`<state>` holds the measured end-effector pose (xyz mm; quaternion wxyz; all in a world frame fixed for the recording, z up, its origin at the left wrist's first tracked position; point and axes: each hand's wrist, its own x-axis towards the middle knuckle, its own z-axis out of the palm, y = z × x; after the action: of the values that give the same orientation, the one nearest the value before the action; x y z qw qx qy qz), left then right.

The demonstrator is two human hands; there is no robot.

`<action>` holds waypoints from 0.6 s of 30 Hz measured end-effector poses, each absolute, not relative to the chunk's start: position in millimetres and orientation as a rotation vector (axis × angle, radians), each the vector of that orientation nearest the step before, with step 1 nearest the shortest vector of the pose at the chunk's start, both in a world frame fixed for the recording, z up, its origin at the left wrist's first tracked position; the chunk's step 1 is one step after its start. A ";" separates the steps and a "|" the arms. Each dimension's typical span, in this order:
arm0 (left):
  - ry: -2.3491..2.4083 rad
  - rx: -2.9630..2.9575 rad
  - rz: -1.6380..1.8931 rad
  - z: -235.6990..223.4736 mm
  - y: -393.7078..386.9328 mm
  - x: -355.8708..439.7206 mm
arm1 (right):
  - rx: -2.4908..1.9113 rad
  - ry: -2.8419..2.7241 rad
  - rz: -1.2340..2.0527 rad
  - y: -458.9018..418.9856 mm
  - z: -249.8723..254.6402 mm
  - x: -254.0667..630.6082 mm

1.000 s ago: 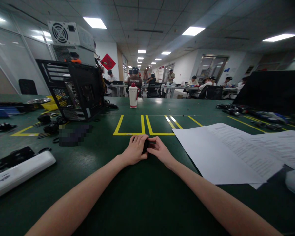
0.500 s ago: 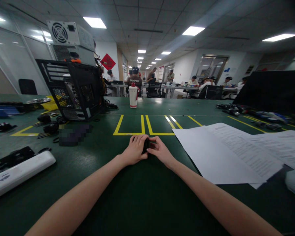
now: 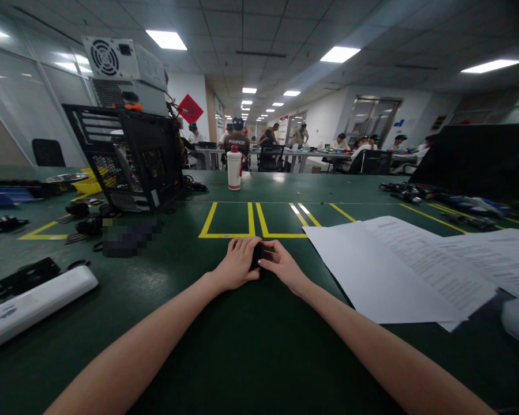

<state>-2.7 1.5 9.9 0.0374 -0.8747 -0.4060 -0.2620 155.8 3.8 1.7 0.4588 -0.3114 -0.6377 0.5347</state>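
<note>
A small black object (image 3: 256, 256) stands at the middle of the green table (image 3: 259, 346), just in front of the yellow tape marks. Around its left side and top is wrapped my left hand (image 3: 237, 262), which covers most of it, so its kind cannot be made out. My right hand (image 3: 282, 265) meets it from the right, thumb and fingertips curled against its edge. To the right of that hand lie white sheets of paper (image 3: 380, 276), some with printed lines.
At the left stand an open black computer case (image 3: 134, 155) with a power supply (image 3: 123, 60) on top, and a long white bar-shaped object (image 3: 38, 305). A white bottle (image 3: 234, 168) stands further back. Cables (image 3: 409, 190) lie at the right. People sit at far tables.
Both hands stay in place on the black object, with hardly any visible movement. In the background, standing people have shifted slightly.
</note>
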 end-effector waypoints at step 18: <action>-1.253 -2.679 -0.806 9.1 2.2 -3.1 | -0.748 -1.567 1.304 5.5 -0.5 155.4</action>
<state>-3.1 2.2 9.1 0.0379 -0.8733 -0.4086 -0.2626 155.4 5.5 -0.5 0.4661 -0.3049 -0.6385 0.5311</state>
